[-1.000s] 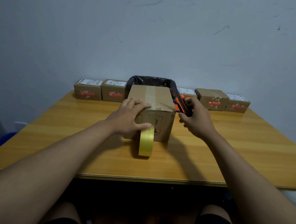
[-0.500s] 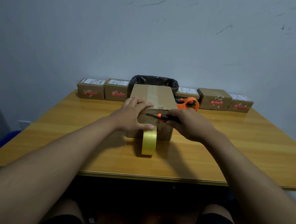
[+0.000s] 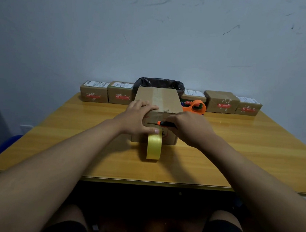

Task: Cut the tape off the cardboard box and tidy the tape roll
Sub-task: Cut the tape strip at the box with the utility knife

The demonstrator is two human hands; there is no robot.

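Cardboard box (image 3: 157,99): centre of the wooden tabletop (image 3: 238,152), long axis running away from the seated person, a tape strip along the middle of its lid and down the near face. Yellow tape roll (image 3: 154,146): standing on edge against the near face, its flat sides facing left and right. Utility knife (image 3: 163,123), orange and black: lying level across the near face, dark blade pointing left. Left hand (image 3: 138,119): forearm stretched forward, palm pressed flat over the box's near top-left edge, thumb tip resting on top of the roll; grip open, nothing clasped. Right hand (image 3: 189,127): forearm angled inward, grip closed round the knife handle. Behind: five small labelled cartons along the wall, a black-lined bin (image 3: 160,83), an orange tape dispenser (image 3: 196,106).
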